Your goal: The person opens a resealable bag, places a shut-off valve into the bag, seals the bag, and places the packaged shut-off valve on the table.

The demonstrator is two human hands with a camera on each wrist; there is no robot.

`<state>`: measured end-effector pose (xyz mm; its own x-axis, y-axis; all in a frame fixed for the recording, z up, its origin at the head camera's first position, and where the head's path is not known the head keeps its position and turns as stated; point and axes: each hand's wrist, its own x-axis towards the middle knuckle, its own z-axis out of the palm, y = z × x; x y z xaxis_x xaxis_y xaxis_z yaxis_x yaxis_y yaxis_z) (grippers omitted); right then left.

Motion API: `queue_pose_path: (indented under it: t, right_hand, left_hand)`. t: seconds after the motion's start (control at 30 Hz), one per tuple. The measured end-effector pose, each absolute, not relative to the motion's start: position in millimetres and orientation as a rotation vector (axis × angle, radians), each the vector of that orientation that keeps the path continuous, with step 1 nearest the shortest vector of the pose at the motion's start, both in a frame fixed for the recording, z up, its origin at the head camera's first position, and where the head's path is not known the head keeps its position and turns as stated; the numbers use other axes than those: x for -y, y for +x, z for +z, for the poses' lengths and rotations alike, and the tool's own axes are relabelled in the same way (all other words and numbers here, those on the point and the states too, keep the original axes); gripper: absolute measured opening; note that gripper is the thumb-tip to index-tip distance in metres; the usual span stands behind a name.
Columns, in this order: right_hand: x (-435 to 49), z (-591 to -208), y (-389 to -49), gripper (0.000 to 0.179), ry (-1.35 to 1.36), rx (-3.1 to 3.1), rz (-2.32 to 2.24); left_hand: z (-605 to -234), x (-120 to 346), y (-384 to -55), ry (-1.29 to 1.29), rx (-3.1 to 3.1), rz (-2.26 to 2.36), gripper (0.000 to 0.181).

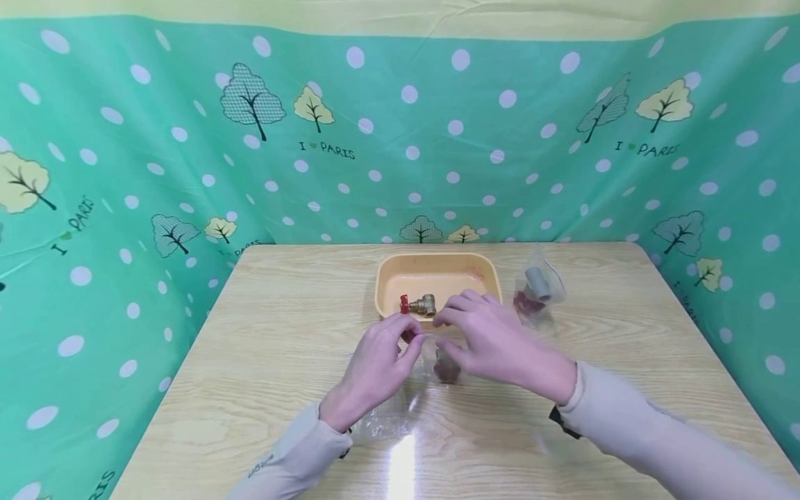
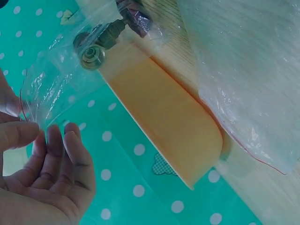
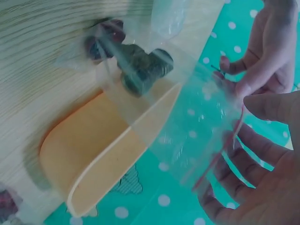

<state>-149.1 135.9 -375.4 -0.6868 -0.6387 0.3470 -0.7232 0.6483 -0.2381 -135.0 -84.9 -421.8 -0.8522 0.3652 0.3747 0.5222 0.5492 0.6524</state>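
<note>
A clear zip bag with a red strip along its edge hangs between my hands. Inside it is a metal valve with a dark red handle. My left hand pinches the bag's edge between thumb and finger. From the other side my right hand holds the same edge, thumb near the left fingertips and the other fingers spread along the strip. Just beyond the hands, a second brass valve with a red handle lies in the peach plastic tray.
Right of the tray, another clear bag contains a grey cylinder and something dark red. A larger clear bag lies flat on the wooden table, below my left hand. A green spotted cloth hangs behind.
</note>
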Motion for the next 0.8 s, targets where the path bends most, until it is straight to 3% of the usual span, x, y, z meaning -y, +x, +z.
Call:
queue_pose_path:
  t: [0.23,0.8]
  right_hand:
    - [-121.7,-380.2,-157.5,0.007,1.143,2.632,0.550]
    - [-124.0,-382.1,-163.3,0.009,1.130,2.667,0.750]
  left_hand:
    - [-422.2,82.3,-135.1,-0.757,2.565,-1.182,0.007]
    - [-422.2,82.9,-133.7,-0.748,2.580,-1.194,0.005]
